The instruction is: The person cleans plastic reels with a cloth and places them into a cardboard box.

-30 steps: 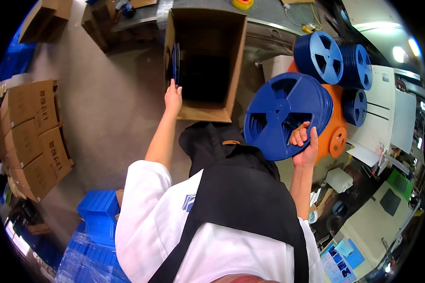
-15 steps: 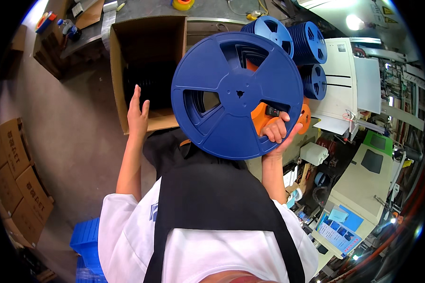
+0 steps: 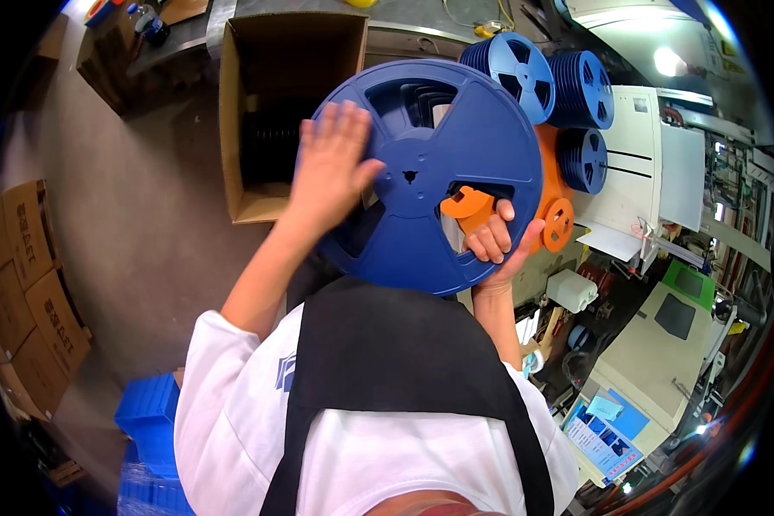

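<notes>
A large dark blue plastic reel (image 3: 473, 138) is held up in front of my chest, its flat face toward me. More reel rims show behind it through its cut-outs, so it looks like a stack. My right hand (image 3: 495, 241) grips its lower right rim, fingers hooked through a cut-out and thumb outside. My left hand (image 3: 335, 163) lies over the reel's left side with fingers stretched out, slightly blurred; whether it presses on the face I cannot tell. Behind the reel at the left stands an open cardboard box (image 3: 232, 129) with dark, ribbed round things inside.
Smaller blue reels (image 3: 580, 90) hang in stacks at the back right, by an orange holder (image 3: 557, 225). A grey workbench (image 3: 413, 19) runs behind the box. Cardboard cartons (image 3: 34, 292) and blue bins (image 3: 150, 421) stand at the left. Pale machines (image 3: 654, 344) line the right.
My left hand has swung from beside the box to the right, onto the reel's left side. My right hand keeps its grip. The view has shifted slightly.
</notes>
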A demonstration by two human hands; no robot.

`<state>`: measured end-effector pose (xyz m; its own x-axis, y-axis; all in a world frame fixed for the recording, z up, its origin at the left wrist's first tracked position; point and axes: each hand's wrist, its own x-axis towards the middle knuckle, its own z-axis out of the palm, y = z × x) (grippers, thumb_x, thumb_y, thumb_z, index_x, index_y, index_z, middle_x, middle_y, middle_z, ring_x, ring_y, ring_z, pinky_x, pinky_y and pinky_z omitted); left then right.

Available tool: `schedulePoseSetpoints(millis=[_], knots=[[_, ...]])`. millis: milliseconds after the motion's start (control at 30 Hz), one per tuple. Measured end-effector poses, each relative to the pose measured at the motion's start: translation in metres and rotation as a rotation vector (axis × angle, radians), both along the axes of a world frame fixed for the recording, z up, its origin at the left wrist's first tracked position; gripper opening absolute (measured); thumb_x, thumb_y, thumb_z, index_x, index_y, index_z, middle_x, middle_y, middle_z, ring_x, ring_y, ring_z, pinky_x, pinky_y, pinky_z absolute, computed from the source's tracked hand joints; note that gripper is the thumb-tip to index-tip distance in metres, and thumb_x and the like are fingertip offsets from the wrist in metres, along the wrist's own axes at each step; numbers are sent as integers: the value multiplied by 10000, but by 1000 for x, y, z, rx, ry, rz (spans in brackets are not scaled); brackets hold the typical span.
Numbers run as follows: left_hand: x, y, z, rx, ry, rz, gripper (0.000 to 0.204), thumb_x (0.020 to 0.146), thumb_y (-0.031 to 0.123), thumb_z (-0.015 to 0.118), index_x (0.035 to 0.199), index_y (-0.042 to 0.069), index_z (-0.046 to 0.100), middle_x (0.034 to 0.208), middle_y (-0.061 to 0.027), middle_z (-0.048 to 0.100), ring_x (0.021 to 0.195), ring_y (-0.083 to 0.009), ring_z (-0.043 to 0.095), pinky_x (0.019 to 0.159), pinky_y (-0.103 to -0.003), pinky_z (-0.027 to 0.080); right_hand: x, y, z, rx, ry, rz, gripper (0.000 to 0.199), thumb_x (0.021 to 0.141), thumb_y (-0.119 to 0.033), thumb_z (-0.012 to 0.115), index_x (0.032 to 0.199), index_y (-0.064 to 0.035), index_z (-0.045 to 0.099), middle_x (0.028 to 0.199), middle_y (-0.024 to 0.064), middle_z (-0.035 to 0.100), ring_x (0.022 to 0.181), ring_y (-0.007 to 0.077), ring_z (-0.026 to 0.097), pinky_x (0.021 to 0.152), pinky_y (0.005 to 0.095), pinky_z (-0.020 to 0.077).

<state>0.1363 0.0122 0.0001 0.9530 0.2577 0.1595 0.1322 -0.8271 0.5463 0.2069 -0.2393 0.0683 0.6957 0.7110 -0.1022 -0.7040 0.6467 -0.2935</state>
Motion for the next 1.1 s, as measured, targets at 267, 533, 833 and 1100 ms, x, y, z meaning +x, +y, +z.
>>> schedulePoseSetpoints(millis=[267, 533, 833, 1100], knots=[[16, -64, 28, -304, -165, -564, 717, 850, 320, 553, 1431, 23, 256, 1493, -181, 232, 1400, -295, 195, 1134, -423, 142, -2, 3, 9, -137, 14, 55, 518, 874, -580, 486, 974, -72, 465, 540, -50, 319, 426, 60, 307, 470, 228, 282], [-46, 29, -114, -211, 200, 247, 548, 965, 344, 404, 1419, 54, 304, 1467, -175, 294, 1366, -344, 257, 1100, -468, 205, -7, -7, -1, -112, 96, -65, 484, 879, -534, 524, 973, -63, 467, 560, -46, 312, 452, 70, 313, 505, 241, 298], [-116, -8, -11, -110, -14, -528, 508, 776, 214, 636, 1256, 94, 521, 1281, -96, 524, 1252, -273, 445, 1007, -404, 397, -10, -4, 4, -72, 111, -71, 478, 885, -460, 567, 1042, -15, 493, 613, -26, 343, 525, 79, 360, 553, 241, 330], [-139, -6, -29, -1056, 87, -30, 330, 878, 29, 514, 1208, 40, 520, 1109, -99, 624, 1031, -229, 619, 825, -307, 520, 13, -9, 15, -772, 15, -112, 587, 919, -537, 437, 1140, -2, 531, 904, 67, 602, 694, 157, 535, 666, 297, 469]])
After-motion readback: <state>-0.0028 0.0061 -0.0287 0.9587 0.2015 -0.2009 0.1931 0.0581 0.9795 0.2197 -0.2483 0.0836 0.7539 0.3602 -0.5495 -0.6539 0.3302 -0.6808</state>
